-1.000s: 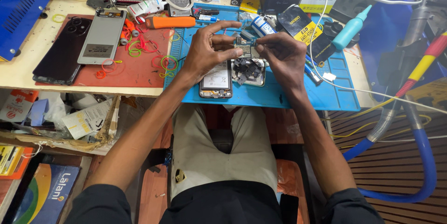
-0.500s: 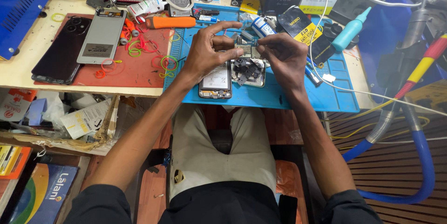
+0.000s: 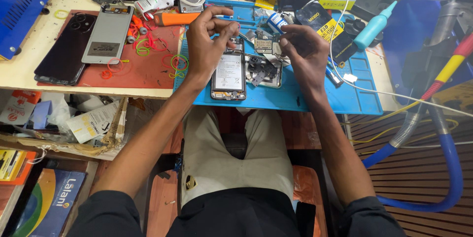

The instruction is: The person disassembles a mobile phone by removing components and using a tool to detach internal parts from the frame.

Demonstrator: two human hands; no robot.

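An opened phone [image 3: 229, 75] with its battery showing lies on the blue work mat [image 3: 345, 100]. My left hand [image 3: 206, 45] hovers over the phone's top end with thumb and forefinger pinched; anything between them is too small to see. My right hand [image 3: 306, 50] is to the right, fingers curled on a small circuit board [image 3: 263, 45] held just above the mat. A removed phone frame with dark parts [image 3: 263, 71] lies beside the opened phone, under the board.
A red mat [image 3: 143, 72] on the left carries a black phone [image 3: 64, 54], a grey phone back [image 3: 108, 32] and loose rubber bands [image 3: 177, 62]. An orange-handled tool [image 3: 177, 18], a teal bottle [image 3: 374, 27], boxes and cables crowd the back. A blue hose [image 3: 446, 168] hangs right.
My hands, which met over the phone, have drawn apart. The left hand has lifted toward the phone's top end, uncovering the battery.
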